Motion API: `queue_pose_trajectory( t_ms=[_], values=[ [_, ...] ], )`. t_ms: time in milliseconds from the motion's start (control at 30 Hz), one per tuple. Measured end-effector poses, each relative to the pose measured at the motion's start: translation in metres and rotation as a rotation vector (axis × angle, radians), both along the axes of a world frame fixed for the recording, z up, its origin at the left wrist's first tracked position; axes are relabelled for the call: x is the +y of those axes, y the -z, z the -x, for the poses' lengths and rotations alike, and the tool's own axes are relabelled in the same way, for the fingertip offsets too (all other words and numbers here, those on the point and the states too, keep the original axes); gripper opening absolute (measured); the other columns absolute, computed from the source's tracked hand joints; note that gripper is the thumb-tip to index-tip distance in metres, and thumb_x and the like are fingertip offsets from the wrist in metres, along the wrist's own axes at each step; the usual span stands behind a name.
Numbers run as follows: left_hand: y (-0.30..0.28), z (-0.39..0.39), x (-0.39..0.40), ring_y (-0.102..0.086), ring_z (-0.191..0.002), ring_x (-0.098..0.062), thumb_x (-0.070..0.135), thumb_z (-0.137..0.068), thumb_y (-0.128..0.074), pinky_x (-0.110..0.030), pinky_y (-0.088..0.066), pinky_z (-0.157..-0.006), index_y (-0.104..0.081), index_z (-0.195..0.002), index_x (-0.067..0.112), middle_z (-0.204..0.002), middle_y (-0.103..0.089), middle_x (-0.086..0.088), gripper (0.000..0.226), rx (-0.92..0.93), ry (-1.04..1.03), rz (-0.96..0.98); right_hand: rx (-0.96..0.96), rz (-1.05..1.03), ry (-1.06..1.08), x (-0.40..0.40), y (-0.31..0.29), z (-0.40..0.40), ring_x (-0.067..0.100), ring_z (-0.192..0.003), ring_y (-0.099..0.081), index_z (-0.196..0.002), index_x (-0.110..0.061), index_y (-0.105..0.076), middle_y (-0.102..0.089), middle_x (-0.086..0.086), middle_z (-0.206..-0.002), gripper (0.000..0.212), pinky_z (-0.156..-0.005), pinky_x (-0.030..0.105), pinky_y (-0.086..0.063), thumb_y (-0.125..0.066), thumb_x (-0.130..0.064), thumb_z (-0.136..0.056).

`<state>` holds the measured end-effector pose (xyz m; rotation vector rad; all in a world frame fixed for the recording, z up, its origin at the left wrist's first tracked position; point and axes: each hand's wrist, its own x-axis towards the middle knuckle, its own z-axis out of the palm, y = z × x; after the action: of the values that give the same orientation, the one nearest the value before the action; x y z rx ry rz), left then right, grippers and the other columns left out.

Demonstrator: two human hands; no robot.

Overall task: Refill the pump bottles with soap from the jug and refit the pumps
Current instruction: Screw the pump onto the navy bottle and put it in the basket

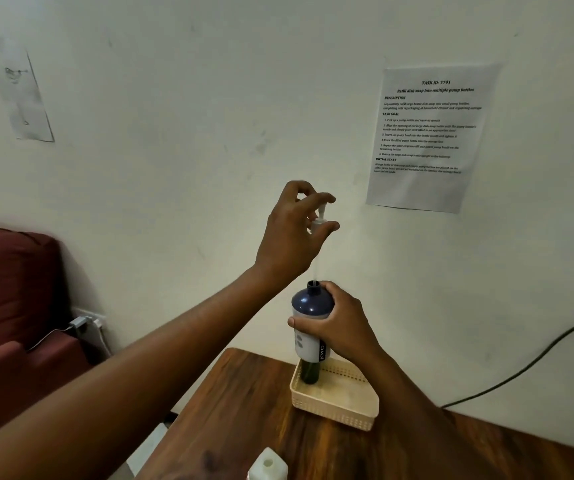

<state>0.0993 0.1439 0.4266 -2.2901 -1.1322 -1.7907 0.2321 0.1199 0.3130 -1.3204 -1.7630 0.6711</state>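
Left hand (pixel 292 233) lifts the pump (pixel 318 223) above the bottle (pixel 308 306) in the right hand's (pixel 341 323) grip

A white printed paper sheet (pixel 431 136) fixed to the pale wall carries the heading "TASK ID: 3791" and, beneath it, the title "Refill dish soap into multiple pump bottles". Bold section heads on the same sheet read "DESCRIPTION", "TASK GOAL" and "INITIAL STATE"; the numbered lines under them are too small to read with certainty. The dark vertical band on the white label of the navy-shouldered plastic pump bottle (pixel 308 303) bears the brand "JOYO" in white letters, running lengthwise. A second, creased grey paper (pixel 22 95) on the wall shows only faint marks, unreadable.
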Motion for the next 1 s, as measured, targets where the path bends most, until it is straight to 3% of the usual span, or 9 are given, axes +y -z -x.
queue_pose_trajectory(
  t_ms=[300, 567, 800, 900, 1000],
  values=[
    [0.038, -0.009, -0.004, -0.063, -0.086, -0.009, 0.020, -0.082, -0.087, -0.023, -0.061, -0.081, -0.075, -0.118, 0.014, -0.124, -0.057, -0.006, 0.038, -0.009, 0.012, 0.026, -0.052, -0.021, 0.064, 0.007, -0.016, -0.007, 0.015, -0.109, -0.063, -0.124, -0.028, -0.055, -0.067, -0.006, -0.124, 0.065, -0.097, 0.034, -0.054, -0.082, -0.058, -0.073],
    [0.052, -0.014, -0.006, -0.063, -0.089, -0.011, 0.013, -0.082, -0.086, -0.014, -0.058, -0.082, -0.077, -0.117, 0.012, -0.123, -0.059, -0.006, 0.036, -0.008, 0.030, 0.032, -0.070, -0.061, 0.105, 0.013, -0.027, -0.015, 0.019, -0.113, -0.065, -0.129, -0.024, -0.057, -0.069, -0.001, -0.125, 0.065, -0.100, 0.038, -0.055, -0.083, -0.052, -0.076],
    [0.059, -0.020, -0.009, -0.064, -0.091, -0.007, 0.008, -0.083, -0.084, -0.020, -0.060, -0.084, -0.076, -0.118, 0.016, -0.126, -0.058, -0.003, 0.036, -0.060, 0.058, 0.087, -0.051, -0.064, 0.103, 0.012, -0.026, -0.021, 0.015, -0.107, -0.066, -0.124, -0.029, -0.060, -0.070, -0.006, -0.119, 0.060, -0.094, 0.033, -0.056, -0.085, -0.048, -0.073],
    [0.055, -0.021, -0.010, -0.066, -0.095, -0.010, 0.008, -0.083, -0.084, -0.027, -0.061, -0.086, -0.071, -0.127, 0.018, -0.131, -0.056, -0.002, 0.047, -0.069, 0.086, 0.129, -0.048, -0.068, 0.107, 0.011, -0.027, -0.023, 0.016, -0.111, -0.064, -0.125, -0.028, -0.059, -0.068, -0.005, -0.123, 0.061, -0.096, 0.030, -0.054, -0.083, -0.051, -0.074],
    [0.047, -0.017, -0.013, -0.065, -0.106, -0.009, 0.022, -0.080, -0.088, -0.020, -0.057, -0.092, -0.055, -0.142, 0.021, -0.139, -0.055, 0.004, 0.069, -0.086, 0.073, 0.213, -0.016, -0.061, 0.114, 0.010, -0.031, -0.027, 0.017, -0.108, -0.064, -0.122, -0.030, -0.057, -0.067, -0.007, -0.120, 0.060, -0.092, 0.029, -0.054, -0.083, -0.053, -0.073]
  ],
)
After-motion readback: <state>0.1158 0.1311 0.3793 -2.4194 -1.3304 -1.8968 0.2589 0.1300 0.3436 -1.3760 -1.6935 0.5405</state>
